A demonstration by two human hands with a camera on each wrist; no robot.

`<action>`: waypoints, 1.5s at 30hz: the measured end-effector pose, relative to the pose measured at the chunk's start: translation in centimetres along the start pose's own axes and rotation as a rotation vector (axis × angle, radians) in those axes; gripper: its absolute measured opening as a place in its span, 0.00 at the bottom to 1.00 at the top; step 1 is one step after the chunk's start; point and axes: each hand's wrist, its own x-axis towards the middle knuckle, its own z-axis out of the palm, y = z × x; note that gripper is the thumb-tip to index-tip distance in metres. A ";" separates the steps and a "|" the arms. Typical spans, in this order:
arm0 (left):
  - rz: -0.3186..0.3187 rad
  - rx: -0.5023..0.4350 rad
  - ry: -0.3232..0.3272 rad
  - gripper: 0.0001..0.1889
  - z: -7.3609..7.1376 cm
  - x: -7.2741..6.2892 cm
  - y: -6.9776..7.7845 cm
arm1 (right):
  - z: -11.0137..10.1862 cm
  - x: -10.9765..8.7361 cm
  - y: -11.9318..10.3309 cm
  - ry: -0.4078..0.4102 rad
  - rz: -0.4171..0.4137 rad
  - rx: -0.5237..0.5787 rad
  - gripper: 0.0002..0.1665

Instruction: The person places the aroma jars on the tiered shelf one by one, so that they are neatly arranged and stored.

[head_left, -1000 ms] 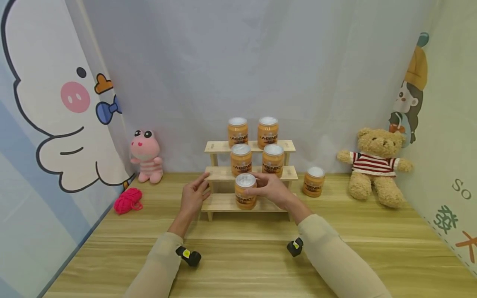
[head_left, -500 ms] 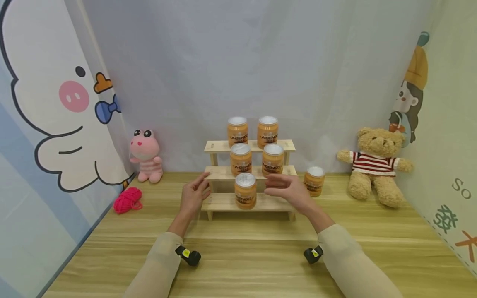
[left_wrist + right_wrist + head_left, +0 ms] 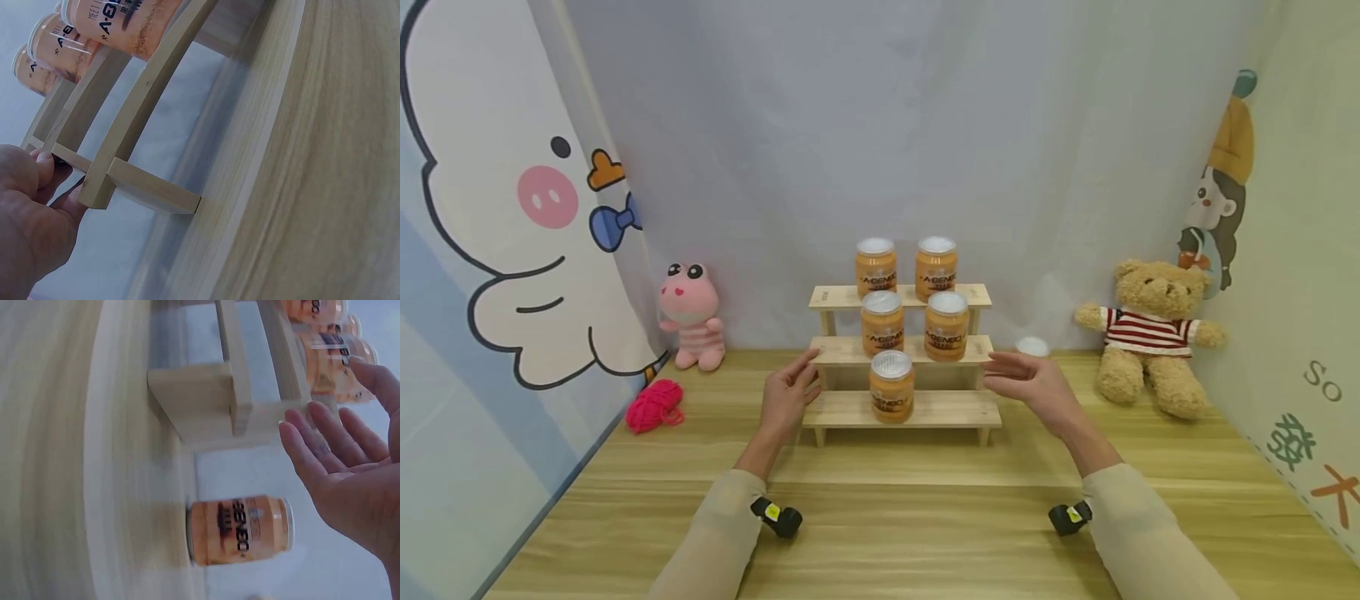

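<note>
A three-tier wooden stand [image 3: 940, 407] bears several orange jars with clear-white lids. Two jars are on the top tier, two on the middle, and one jar [image 3: 891, 393] sits left of centre on the bottom tier. My left hand [image 3: 786, 398] holds the stand's left end; the left wrist view shows thumb and fingers around its side frame [image 3: 72, 156]. My right hand [image 3: 1036, 385] is off the stand's right end, fingers extended and holding nothing. Below it in the right wrist view, another orange jar [image 3: 240, 531] stands on the table, mostly hidden in the head view.
A pink plush toy [image 3: 692, 317] and a ball of pink yarn [image 3: 655, 406] are at the left. At the right sits a teddy bear [image 3: 1157, 333] in a striped shirt. A grey-white curtain [image 3: 820, 150] hangs behind the wood-grain table [image 3: 895, 517].
My right hand has let go of the jar on the bottom tier and moved right toward the jar on the table. The left hand has stayed at the stand's end.
</note>
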 end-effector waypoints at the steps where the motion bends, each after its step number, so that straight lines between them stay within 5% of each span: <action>1: 0.000 -0.002 -0.002 0.21 0.0 0.0 0.0 | -0.4 -0.1 0.1 0.013 -0.002 0.000 0.38; 10: -0.006 -0.006 0.000 0.21 0.0 0.2 -0.2 | -4.1 -0.4 -0.2 0.136 -0.052 0.066 0.36; 26: 0.009 0.009 0.006 0.20 0.1 0.0 -0.2 | -6.5 0.1 2.1 0.358 0.084 -0.092 0.44; 45: 0.013 0.006 0.007 0.20 0.1 0.1 -0.3 | -5.1 3.1 3.8 0.266 0.233 0.029 0.51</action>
